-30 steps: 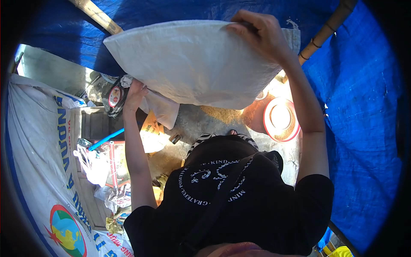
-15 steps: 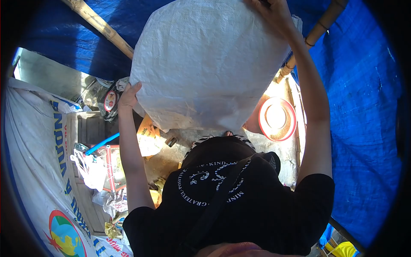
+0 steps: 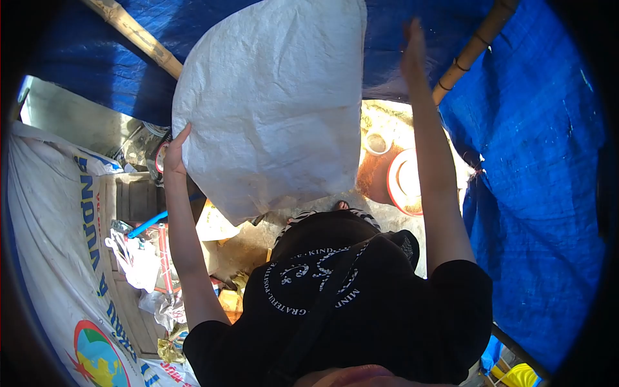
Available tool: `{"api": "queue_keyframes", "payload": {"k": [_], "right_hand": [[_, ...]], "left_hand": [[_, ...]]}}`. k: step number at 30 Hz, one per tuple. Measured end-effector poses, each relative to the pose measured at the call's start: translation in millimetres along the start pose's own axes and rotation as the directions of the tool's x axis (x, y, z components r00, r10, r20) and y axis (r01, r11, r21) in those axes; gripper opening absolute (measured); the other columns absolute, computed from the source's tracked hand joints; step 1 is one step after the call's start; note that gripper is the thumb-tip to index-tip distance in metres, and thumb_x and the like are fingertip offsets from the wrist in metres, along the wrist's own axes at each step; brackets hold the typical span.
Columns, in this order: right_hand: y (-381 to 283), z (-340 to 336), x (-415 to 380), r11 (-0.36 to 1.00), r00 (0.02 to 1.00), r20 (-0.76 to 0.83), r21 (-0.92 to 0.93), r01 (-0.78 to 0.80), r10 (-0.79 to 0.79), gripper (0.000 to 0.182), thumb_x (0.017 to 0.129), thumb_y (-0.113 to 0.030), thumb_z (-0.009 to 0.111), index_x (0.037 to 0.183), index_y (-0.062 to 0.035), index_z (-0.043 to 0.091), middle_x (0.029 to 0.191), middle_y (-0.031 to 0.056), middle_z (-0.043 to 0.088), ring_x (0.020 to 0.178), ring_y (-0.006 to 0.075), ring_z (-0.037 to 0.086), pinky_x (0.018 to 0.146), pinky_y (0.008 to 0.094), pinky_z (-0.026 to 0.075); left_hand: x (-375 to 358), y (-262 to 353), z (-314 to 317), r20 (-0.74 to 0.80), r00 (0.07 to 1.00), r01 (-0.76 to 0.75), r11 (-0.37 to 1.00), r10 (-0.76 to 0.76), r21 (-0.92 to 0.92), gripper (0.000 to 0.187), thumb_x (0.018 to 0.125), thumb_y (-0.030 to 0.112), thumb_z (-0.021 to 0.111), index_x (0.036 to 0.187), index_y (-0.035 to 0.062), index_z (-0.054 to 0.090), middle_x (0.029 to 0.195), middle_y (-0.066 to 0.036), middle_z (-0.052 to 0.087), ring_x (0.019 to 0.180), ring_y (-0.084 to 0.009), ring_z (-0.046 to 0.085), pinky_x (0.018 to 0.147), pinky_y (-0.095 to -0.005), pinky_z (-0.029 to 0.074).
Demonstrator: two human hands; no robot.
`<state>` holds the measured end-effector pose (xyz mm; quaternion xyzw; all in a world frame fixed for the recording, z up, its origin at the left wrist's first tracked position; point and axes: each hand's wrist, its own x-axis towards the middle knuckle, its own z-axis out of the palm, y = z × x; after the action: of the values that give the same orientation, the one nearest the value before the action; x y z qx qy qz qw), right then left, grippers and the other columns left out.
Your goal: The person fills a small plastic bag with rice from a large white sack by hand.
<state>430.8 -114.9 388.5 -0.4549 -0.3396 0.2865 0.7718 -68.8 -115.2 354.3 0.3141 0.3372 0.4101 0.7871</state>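
A large white woven plastic sack (image 3: 277, 103) hangs spread out in front of me. My left hand (image 3: 176, 153) grips its left edge, with the thumb on the near face and the other fingers hidden behind. Off to the right of the sack, my right hand (image 3: 413, 51) is raised before the blue tarp (image 3: 393, 39). It is a little blurred, its fingers are stretched upward, and nothing shows in it. A gap separates this hand from the sack's right edge.
Bamboo poles (image 3: 138, 35) cross the tarp. A red-rimmed basin (image 3: 405, 182) and a small pale bowl (image 3: 376, 143) stand on the ground at right. Plastic bags (image 3: 137, 258), a blue tube (image 3: 147, 223) and a printed white banner (image 3: 58, 213) are at left.
My right hand has let go of the sack's upper right part and moved away from it. The sack has shifted left with my left hand, uncovering the bowl and more tarp.
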Motion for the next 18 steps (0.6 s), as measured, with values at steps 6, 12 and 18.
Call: {"api": "queue_keyframes", "payload": {"k": [6, 12, 18], "right_hand": [[174.5, 2.8, -157.5, 0.699, 0.590, 0.594, 0.064, -0.712, 0.547, 0.079, 0.072, -0.069, 0.023, 0.126, -0.0118, 0.026, 0.127, 0.0070, 0.031, 0.115, 0.0227, 0.033, 0.093, 0.0375, 0.028], [187.3, 9.9, -148.1, 0.638, 0.470, 0.634, -0.048, -0.768, 0.614, 0.077, 0.072, -0.068, 0.024, 0.126, -0.0118, 0.027, 0.127, 0.0071, 0.031, 0.115, 0.0233, 0.032, 0.094, 0.0389, 0.027], [201.4, -12.8, -145.4, 0.328, 0.293, 0.174, -0.221, -0.919, 0.940, 0.075, 0.073, -0.066, 0.030, 0.125, -0.0119, 0.028, 0.127, 0.0077, 0.030, 0.117, 0.0249, 0.029, 0.094, 0.0428, 0.022]], "left_hand": [[18.7, -37.7, -62.3, -0.117, 0.982, 0.152, 0.987, -0.145, 0.049, 0.042, 0.078, 0.018, 0.054, 0.113, -0.0003, 0.041, 0.105, -0.013, 0.051, 0.094, -0.0231, 0.052, 0.081, -0.0341, 0.042], [-24.6, -46.9, -47.9, -0.275, 0.953, 0.155, 0.986, -0.132, 0.064, 0.044, 0.075, 0.018, 0.057, 0.111, -0.0026, 0.041, 0.102, -0.014, 0.053, 0.090, -0.0207, 0.054, 0.080, -0.0317, 0.043], [-36.4, -32.3, 14.2, -0.431, 0.881, -0.046, 0.943, 0.194, 0.331, 0.044, 0.076, 0.024, 0.057, 0.108, -0.0041, 0.045, 0.097, -0.013, 0.055, 0.090, -0.0180, 0.053, 0.077, -0.0305, 0.043]]}}
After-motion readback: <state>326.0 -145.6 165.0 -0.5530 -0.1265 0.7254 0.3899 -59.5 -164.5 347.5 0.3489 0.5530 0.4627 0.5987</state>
